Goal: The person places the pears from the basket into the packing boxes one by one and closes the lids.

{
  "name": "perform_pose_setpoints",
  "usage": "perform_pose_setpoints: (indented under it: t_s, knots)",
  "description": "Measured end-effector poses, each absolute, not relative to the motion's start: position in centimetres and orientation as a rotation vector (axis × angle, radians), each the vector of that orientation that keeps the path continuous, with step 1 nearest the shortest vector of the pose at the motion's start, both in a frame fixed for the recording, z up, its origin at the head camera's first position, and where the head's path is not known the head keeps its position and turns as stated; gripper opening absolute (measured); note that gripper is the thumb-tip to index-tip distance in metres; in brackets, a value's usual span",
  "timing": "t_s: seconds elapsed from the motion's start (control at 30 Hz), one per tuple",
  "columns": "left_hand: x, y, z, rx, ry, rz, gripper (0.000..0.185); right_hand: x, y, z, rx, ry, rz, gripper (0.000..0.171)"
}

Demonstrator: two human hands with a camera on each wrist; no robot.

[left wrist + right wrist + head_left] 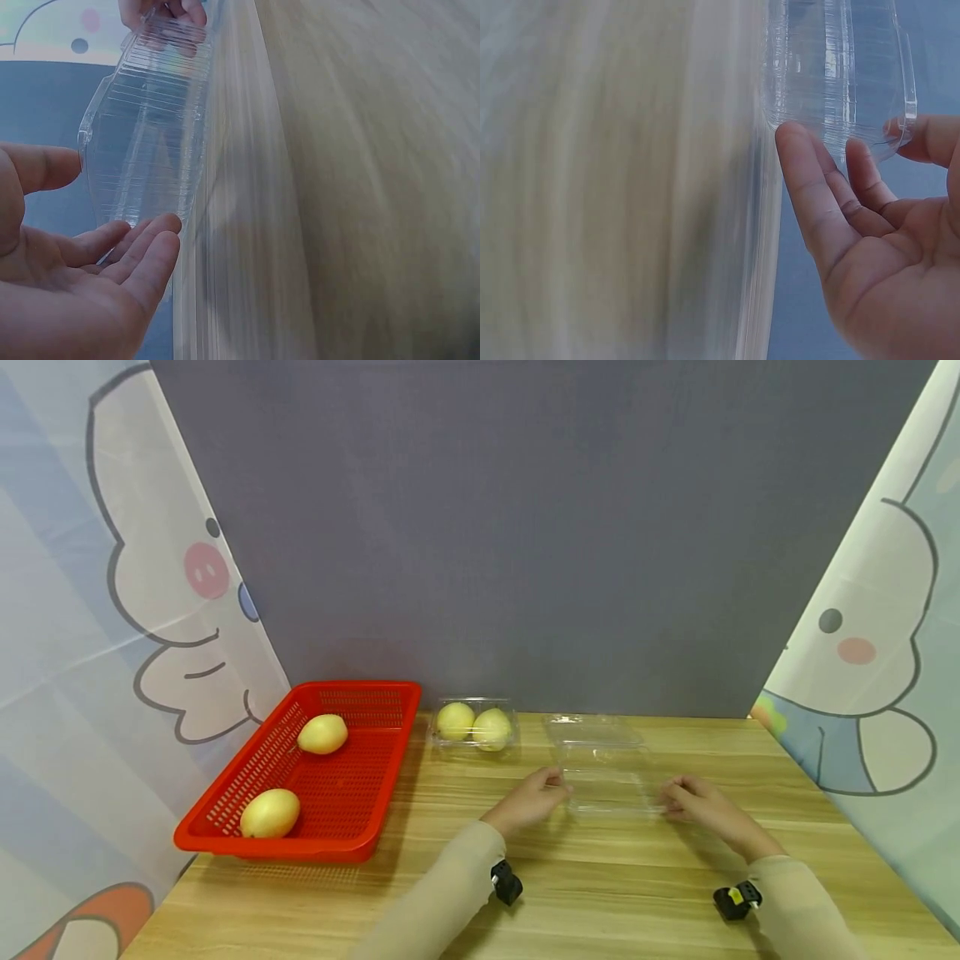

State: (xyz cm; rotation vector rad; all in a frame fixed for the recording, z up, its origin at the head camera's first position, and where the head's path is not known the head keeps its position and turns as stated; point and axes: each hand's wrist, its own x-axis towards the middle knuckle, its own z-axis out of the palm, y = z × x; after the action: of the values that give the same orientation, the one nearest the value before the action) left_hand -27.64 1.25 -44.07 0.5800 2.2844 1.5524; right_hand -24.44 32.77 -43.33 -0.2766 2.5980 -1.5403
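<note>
Plainly unlabelled clear clamshell box (607,777) between left hand (528,800), right hand (693,802).

The clear box (607,781) was glossy ribbed plastic; beside it, the table (750,760) was smooth matt wood-grain.

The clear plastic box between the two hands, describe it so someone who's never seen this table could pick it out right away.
On the wooden table, right of the red basket, lie two clear boxes. The empty clear box is the nearer one, with the left hand and right hand at its ends. Unlike the closed box of pears behind, it is open.
</note>
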Motion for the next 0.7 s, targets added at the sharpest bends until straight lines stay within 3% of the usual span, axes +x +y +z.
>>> perform_pose_setpoints:
  t_s: [0.7]
  knots:
    - [-27.9,-1.2,-44.1,0.552,2.313,1.521,0.062,-25.0,31.0,-43.5,-0.341,2.506,-1.558,0.033]
